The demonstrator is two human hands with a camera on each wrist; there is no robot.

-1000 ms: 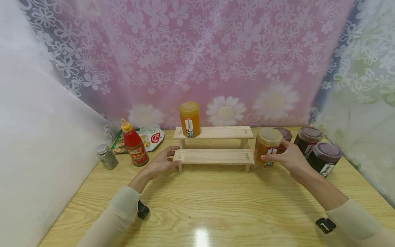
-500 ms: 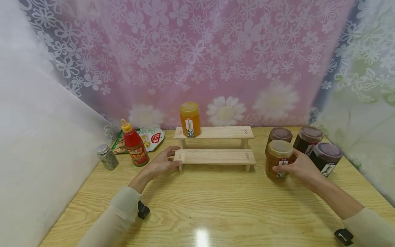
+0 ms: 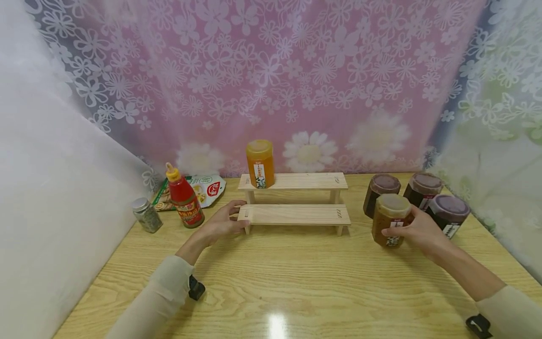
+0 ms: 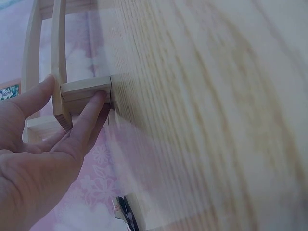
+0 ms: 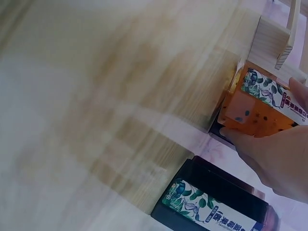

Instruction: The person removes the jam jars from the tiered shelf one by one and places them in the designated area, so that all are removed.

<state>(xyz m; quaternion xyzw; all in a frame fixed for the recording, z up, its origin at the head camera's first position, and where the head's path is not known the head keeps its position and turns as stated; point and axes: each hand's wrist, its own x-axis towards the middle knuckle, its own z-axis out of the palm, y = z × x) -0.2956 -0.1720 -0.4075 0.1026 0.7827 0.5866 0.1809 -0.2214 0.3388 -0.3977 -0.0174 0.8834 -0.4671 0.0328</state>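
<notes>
Amber jar (image 3: 389, 220) within right fingers (image 3: 395, 232)

Nothing can really be read here: small print is seen on the leafy labels of the amber jar (image 5: 262, 103) and dark jar (image 5: 211, 211), and on the ketchup bottle (image 3: 184, 203) and packet (image 3: 206, 186), but it's too blurry.

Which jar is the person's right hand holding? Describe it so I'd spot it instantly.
Look right of the wooden step shelf, at the cluster of four jars. The right hand grips the front jar: amber-brown with a pale lid, while the three behind it are dark.
</notes>
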